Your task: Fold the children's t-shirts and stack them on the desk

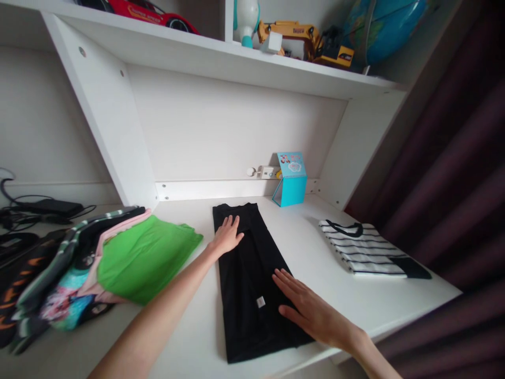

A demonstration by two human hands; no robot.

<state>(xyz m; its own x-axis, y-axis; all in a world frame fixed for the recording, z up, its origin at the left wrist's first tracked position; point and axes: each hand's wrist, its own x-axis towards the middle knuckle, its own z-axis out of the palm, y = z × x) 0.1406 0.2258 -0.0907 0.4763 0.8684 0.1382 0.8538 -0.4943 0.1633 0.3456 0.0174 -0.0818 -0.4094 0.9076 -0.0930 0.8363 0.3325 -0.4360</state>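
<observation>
A black garment (pixel 252 263), folded into a long narrow strip, lies flat on the white desk (pixel 311 247). A small white label shows near its front end. My left hand (pixel 228 236) rests on the garment's far part, palm down with the fingers stretched out. Lower down, my right hand (pixel 302 305) lies over the right edge of the cloth near the front, fingers extended and thumb apart. Neither hand grips anything. Whether the garment is a shirt or trousers I cannot tell.
Left of the garment is a pile of clothes with a green piece (pixel 145 258) on top. A folded striped shirt (pixel 363 247) lies at right. A blue desk calendar (pixel 294 187) stands at the back. Cables and a black adapter (pixel 59 207) are far left; toys sit on the shelf (pixel 236 63).
</observation>
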